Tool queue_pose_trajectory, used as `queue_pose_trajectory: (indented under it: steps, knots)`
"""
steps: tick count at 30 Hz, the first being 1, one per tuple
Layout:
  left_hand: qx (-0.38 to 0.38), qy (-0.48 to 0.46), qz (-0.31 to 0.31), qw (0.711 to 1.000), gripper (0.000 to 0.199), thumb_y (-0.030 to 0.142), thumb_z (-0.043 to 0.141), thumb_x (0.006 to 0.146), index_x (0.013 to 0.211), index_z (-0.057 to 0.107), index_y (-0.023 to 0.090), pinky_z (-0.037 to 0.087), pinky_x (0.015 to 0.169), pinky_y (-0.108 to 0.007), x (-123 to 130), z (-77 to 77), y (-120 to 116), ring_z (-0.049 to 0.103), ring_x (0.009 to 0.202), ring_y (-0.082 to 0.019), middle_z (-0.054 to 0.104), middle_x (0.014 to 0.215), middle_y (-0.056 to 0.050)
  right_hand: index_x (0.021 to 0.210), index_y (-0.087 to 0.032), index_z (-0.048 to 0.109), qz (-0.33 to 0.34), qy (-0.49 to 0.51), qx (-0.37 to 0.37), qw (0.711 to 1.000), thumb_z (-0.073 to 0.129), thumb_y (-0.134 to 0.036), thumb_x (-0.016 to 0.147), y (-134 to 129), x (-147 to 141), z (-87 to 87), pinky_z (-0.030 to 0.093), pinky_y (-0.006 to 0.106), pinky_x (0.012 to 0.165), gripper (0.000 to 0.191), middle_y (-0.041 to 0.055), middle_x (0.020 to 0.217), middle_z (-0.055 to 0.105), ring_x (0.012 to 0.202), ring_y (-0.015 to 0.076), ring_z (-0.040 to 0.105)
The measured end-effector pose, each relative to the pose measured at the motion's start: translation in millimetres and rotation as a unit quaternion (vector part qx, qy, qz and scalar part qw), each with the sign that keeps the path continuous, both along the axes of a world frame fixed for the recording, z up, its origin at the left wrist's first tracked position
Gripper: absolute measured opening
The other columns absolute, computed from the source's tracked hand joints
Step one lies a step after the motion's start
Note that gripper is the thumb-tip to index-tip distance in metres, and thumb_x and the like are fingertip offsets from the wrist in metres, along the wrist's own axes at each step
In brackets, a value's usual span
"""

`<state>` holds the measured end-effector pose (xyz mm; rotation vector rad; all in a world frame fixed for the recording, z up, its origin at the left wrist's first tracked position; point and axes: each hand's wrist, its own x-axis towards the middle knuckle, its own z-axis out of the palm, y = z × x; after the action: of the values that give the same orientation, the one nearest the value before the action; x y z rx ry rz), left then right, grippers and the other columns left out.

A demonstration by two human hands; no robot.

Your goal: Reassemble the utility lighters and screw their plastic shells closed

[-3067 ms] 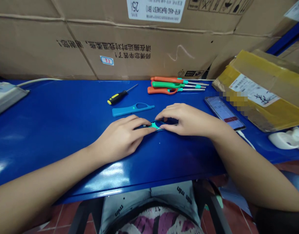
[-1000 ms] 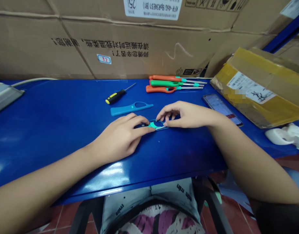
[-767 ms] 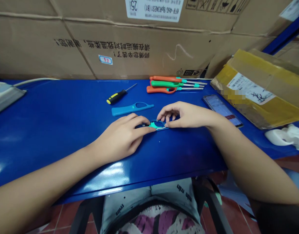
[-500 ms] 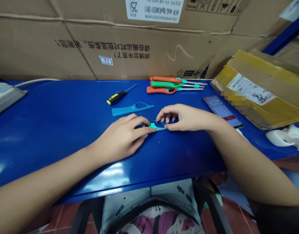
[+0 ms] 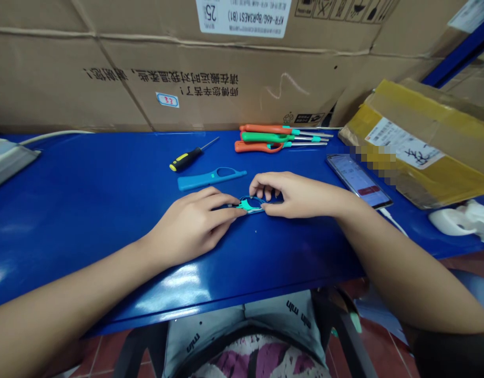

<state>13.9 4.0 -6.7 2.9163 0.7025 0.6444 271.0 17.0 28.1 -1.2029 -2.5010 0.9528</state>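
Between my hands on the blue table lies an opened long-neck lighter (image 5: 248, 205), with a turquoise trigger and a blue loop showing. My left hand (image 5: 196, 220) pinches its left part between thumb and fingers, covering most of that end. Thumb and bent fingers of my right hand (image 5: 291, 194) close on the lighter's right part, by the loop and a thin metal piece. Just beyond my hands rests a loose blue lighter casing half (image 5: 198, 181), with its loop to the right. A black and yellow screwdriver (image 5: 186, 159) lies farther back, its tip pointing away to the right.
Several orange and green lighters (image 5: 265, 137) lie at the back, against a large cardboard box (image 5: 119, 110). On the right are a phone (image 5: 360, 181) with a white cable, a taped yellow parcel (image 5: 434, 142) and a white item (image 5: 454, 221). A grey-white device (image 5: 9, 157) stands at far left.
The view has shifted slightly. Both hands keep their places at the lighter, with the right fingers barely moved. More of the white cable by the phone now shows.
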Motion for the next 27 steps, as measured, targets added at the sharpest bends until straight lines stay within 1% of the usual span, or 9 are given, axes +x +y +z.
queue_pose_trajectory:
  steps: [3,10,15,27]
  knots:
    - [0.001,0.004,0.002,1.0,0.029,0.019,0.054,0.1,0.12,0.073,0.024,0.058,0.088,-0.037,0.3,0.5,-0.2,0.066,0.102,-0.022,0.073,0.119,-0.007,0.107,-0.018,0.062,0.008,-0.003,0.002,1.0,0.058,-0.01,0.082,-0.1,-0.5,0.4,0.047,0.025,0.075,0.027,0.0028,0.099,0.064,0.083,0.0135,0.056]
    - [0.005,0.021,0.007,1.0,0.03,0.019,0.051,0.101,0.121,0.073,0.025,0.058,0.088,-0.037,0.9,2.5,-1.2,0.066,0.101,-0.022,0.072,0.12,-0.007,0.107,-0.019,0.062,0.008,-0.024,0.017,1.0,0.06,-0.011,0.079,-1.3,-2.6,-1.2,0.046,0.026,0.075,0.03,0.0034,0.101,0.063,0.083,0.0148,0.055]
    - [0.019,0.009,0.0,1.0,0.029,0.019,0.053,0.1,0.12,0.074,0.024,0.06,0.085,-0.037,0.4,1.9,-1.1,0.067,0.099,-0.022,0.073,0.12,-0.007,0.109,-0.019,0.06,0.022,-0.025,0.022,0.999,0.057,-0.011,0.082,-1.4,-1.5,-1.8,0.047,0.026,0.076,0.028,0.0042,0.102,0.061,0.083,0.0149,0.054]
    - [0.035,-0.012,0.003,0.999,0.026,0.019,0.058,0.098,0.116,0.076,0.023,0.062,0.085,-0.036,-2.0,-1.6,-0.9,0.07,0.1,-0.022,0.077,0.118,-0.003,0.112,-0.018,0.061,0.03,-0.017,0.009,0.999,0.057,-0.012,0.083,-0.8,1.3,0.0,0.048,0.027,0.077,0.03,0.0053,0.105,0.061,0.086,0.0155,0.056]
